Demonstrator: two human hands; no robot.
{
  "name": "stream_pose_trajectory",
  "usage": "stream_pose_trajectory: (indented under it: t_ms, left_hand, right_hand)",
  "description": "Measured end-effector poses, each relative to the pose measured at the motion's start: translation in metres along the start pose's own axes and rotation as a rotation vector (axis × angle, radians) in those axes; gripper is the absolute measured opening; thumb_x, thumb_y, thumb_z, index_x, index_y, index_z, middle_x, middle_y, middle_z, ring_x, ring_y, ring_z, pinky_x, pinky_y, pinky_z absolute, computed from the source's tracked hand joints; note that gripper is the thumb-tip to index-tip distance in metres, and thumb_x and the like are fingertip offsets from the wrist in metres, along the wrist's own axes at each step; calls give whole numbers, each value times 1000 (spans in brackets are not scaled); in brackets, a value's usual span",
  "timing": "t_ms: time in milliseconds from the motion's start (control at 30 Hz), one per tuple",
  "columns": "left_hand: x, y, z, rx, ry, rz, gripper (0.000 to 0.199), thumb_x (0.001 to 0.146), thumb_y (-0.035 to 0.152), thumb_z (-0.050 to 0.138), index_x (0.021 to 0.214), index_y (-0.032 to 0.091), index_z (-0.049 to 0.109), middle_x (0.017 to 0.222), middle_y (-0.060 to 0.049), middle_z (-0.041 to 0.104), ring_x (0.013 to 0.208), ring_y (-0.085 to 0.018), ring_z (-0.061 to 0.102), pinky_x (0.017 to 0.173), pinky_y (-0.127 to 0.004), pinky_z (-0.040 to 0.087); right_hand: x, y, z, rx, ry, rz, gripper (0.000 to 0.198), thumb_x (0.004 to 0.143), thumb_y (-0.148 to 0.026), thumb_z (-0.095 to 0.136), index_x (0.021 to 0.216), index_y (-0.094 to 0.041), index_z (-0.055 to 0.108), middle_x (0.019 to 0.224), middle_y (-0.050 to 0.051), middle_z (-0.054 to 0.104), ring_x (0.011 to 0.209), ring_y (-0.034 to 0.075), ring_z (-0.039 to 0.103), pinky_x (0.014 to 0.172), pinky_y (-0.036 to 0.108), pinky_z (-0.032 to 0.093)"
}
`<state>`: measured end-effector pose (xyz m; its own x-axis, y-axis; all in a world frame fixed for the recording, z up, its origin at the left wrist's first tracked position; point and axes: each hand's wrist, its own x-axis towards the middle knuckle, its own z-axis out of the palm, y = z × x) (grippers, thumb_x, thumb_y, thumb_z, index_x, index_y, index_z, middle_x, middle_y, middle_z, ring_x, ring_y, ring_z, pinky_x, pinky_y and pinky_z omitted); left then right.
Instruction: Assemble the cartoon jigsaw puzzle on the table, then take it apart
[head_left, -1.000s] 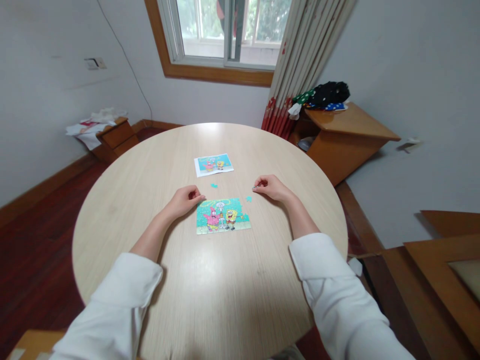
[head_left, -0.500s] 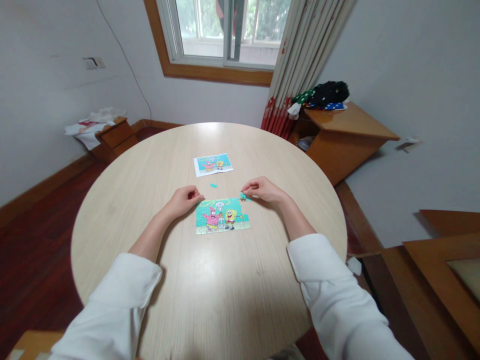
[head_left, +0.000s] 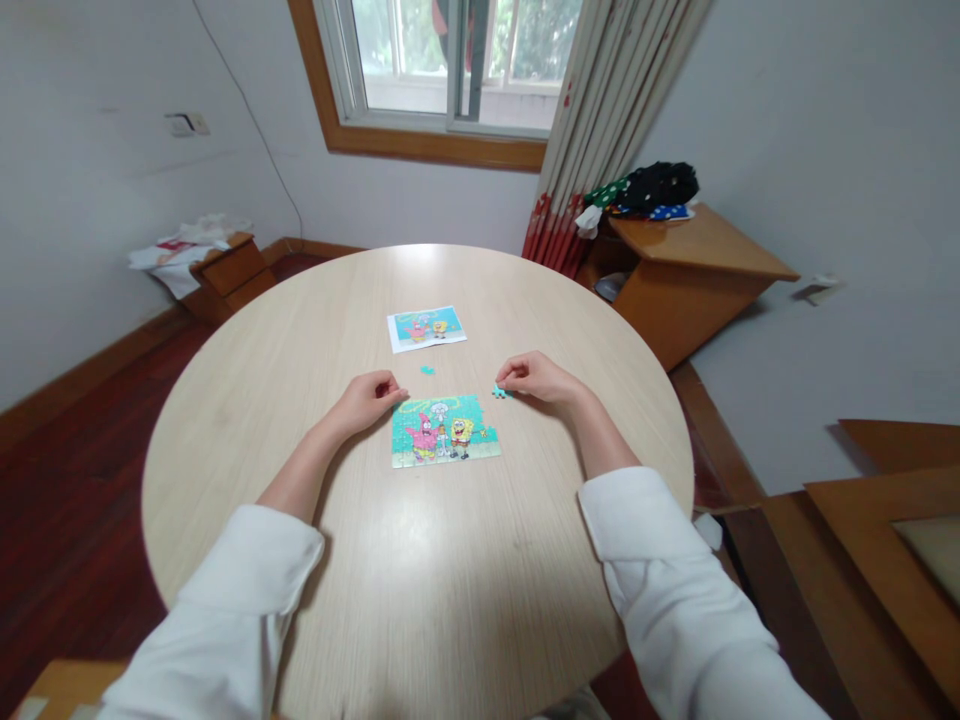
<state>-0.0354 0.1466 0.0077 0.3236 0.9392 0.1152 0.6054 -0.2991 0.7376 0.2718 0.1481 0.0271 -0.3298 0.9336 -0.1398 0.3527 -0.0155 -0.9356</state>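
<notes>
A jigsaw puzzle [head_left: 431,432] with cartoon figures on a turquoise ground lies on the round table; its right edge is ragged at the upper corner. My left hand [head_left: 373,397] is closed, its fingertips on the puzzle's upper left corner. Just off the upper right corner, my right hand [head_left: 536,378] pinches a small turquoise jigsaw piece [head_left: 499,391] between thumb and fingers, apart from the puzzle. Another turquoise piece [head_left: 427,370] lies loose above the puzzle. Behind it is a printed picture [head_left: 427,329] showing the same figures.
The round table [head_left: 420,580] has a pale wood top. A wooden cabinet [head_left: 712,245] with cloths on it stands at the far right, beside a curtain [head_left: 600,110]. Papers and a plastic bag [head_left: 214,230] lie on a small wooden cabinet at the far left.
My right hand has drawn a little to the right with the jigsaw piece, away from the puzzle's upper right corner. The left hand has stayed in place.
</notes>
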Motion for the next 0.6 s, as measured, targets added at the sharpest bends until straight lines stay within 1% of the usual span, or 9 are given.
stream_pose_trajectory:
  t_ms: [100,233,367,500,600]
  left_hand:
    - [0,0,0,2,0,2,32,73,46,57,60,18,45,57,3,45,56,-11,39,54,-24,31]
    - [0,1,0,5,-5,-1,31,73,44,57,60,18,46,57,2,46,56,-11,40,55,-25,31]
    - [0,3,-1,10,1,-2,31,72,44,58,59,18,46,57,3,45,55,-11,39,54,-25,31]
    - [0,2,0,6,0,-8,31,72,44,57,60,18,46,57,3,45,56,-11,39,55,-25,31]
    - [0,0,0,7,2,-10,31,73,44,58,60,18,46,57,2,46,56,-11,40,55,-25,31]
  right_hand:
    - [0,-3,5,49,-9,-8,24,60,-31,74,70,-13,62,62,5,66,57,12,58,56,25,41]
    - [0,-6,10,82,-63,-7,23,59,-29,75,69,-12,63,61,4,66,56,11,57,55,25,40]
    - [-1,-5,9,108,-96,5,20,60,-26,74,69,-11,65,60,3,65,55,9,55,54,24,38]
    - [-2,-5,7,78,-134,43,19,58,-24,74,69,-11,66,58,2,64,53,8,52,52,23,35]
    - [-2,-6,6,74,-147,70,18,57,-22,74,69,-12,66,59,2,64,54,9,53,53,23,37]
